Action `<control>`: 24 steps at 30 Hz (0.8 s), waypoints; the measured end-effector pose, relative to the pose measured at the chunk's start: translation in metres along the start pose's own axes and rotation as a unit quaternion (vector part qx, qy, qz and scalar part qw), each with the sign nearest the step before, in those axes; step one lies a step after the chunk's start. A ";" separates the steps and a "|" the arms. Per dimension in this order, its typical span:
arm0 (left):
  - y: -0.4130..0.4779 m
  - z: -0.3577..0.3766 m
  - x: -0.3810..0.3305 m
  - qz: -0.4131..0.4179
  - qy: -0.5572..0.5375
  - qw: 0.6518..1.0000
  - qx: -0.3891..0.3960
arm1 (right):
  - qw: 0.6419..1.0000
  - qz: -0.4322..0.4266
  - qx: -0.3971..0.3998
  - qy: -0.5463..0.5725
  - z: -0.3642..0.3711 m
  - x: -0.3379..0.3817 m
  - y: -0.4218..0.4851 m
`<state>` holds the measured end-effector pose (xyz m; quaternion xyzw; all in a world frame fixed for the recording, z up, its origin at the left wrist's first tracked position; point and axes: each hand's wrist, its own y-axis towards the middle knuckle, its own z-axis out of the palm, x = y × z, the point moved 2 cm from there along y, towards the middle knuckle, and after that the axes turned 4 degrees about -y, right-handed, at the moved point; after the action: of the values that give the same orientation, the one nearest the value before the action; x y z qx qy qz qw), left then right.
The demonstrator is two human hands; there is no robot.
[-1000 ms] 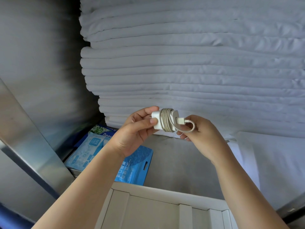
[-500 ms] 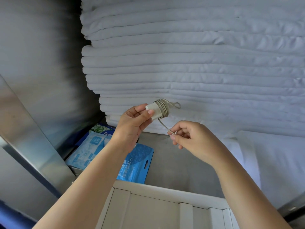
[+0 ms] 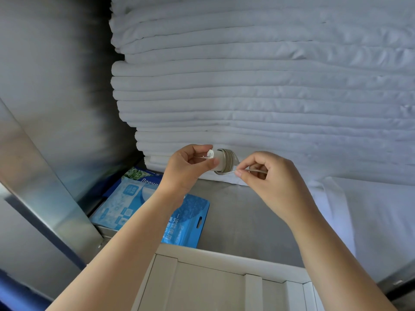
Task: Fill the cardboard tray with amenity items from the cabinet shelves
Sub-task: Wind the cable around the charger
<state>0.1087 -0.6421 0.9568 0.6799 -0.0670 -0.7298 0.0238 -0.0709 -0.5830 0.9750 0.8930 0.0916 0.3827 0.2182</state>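
My left hand [image 3: 188, 167] grips a white charger plug [image 3: 216, 159] with a white cable wound round it, held in the air over the shelf, its metal prongs pointing left. My right hand [image 3: 267, 176] pinches the loose end of the cable [image 3: 256, 171] just right of the plug. The cardboard tray [image 3: 211, 286] sits at the bottom of the view below my arms, with dividers showing inside it.
A tall stack of folded white linen [image 3: 258, 97] fills the metal shelf [image 3: 242, 216] behind my hands. Blue packets [image 3: 125, 203] lie at the shelf's left. A metal cabinet frame [image 3: 40, 198] slants along the left. More white cloth [image 3: 370, 216] lies at the right.
My right hand has come back up to the plug with the cable end after pulling it down and away. The plug has turned in my left hand, prongs now showing.
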 end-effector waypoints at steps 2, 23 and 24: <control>-0.001 0.002 0.000 0.002 0.011 1.000 0.011 | 1.000 -0.011 -0.021 0.021 -0.002 0.001 0.000; -0.013 0.007 -0.004 -0.020 -0.056 0.970 0.237 | 0.990 -0.019 -0.066 0.124 -0.009 0.000 0.003; -0.012 0.007 -0.003 -0.021 -0.063 0.967 0.245 | 0.989 -0.021 -0.063 0.131 -0.009 0.000 0.003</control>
<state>0.1026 -0.6293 0.9591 0.6189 -0.2308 -0.7330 -0.1627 -0.0773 -0.5830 0.9818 0.8173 0.1135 0.4971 0.2685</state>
